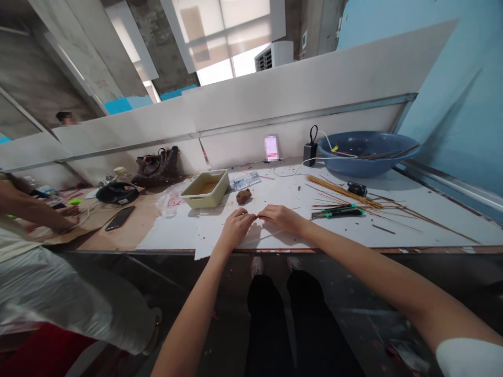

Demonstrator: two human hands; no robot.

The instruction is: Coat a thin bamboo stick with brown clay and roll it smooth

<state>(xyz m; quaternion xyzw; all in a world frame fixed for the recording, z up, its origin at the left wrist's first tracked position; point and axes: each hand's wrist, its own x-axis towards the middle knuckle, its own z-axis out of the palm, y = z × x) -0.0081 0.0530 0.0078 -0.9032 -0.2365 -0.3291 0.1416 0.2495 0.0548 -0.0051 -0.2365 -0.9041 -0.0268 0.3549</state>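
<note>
My left hand (238, 226) and my right hand (283, 218) meet over the white sheet near the table's front edge. Both are closed, fingertips pinching a small thin brown stick (257, 217); most of it is hidden by the fingers. Just beyond my left hand lies a brown clay-like lump (244, 196). A cutter with a black and green handle (343, 211) rests to the right of my right hand, beside a fan of thin yellowish-brown sticks (334, 189).
A yellow-green tub (204, 201) holding brownish liquid stands left of the lump. At the back right are a blue basin (365, 162), a black power bank (310, 155) and a lit phone (271, 148). Leftward lie a dark phone (120, 218), a handbag (157, 168) and another person's arm (33, 207).
</note>
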